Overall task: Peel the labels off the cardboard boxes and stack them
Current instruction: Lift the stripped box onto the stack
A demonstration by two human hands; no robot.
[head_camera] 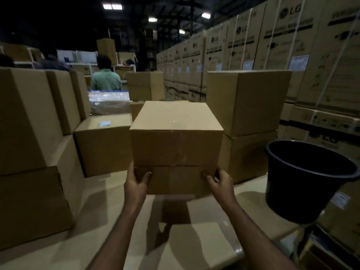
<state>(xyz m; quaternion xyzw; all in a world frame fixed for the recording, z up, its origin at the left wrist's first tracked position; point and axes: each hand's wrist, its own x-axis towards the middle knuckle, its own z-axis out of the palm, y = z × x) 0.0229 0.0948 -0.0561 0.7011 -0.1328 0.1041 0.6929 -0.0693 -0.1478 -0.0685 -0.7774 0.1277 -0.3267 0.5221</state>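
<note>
Cardboard, plain and brown, is filling the middle of the view: a sealed carried box (176, 145) is being held out in front of the person, lifted clear of the pale work surface (194, 246) and casting a shadow on it. No label is showing on the faces turned this way. The left hand (136, 184) is clamping the lower left corner of the carried box, thumb on the front face, and the right hand (221, 183) is clamping the lower right corner the same way.

Left of the carried box, a lower box (103, 145) is sitting with a small pale label (105, 123) on its top (not yet peeled, it seems). Further left, a tall stack (33, 152) is rising. Right of the carried box, a two-high stack (247, 125) is standing, and beyond that a black bucket (305, 182) is sitting near the surface's edge.

Both grips are low and near the corners, so the carried box is likely top-heavy in the hands; it could tip forward or slip if the thumbs are loosening. Swinging it right could be knocking the black bucket off. Setting it down off-centre could be leaving a stack leaning.
</note>
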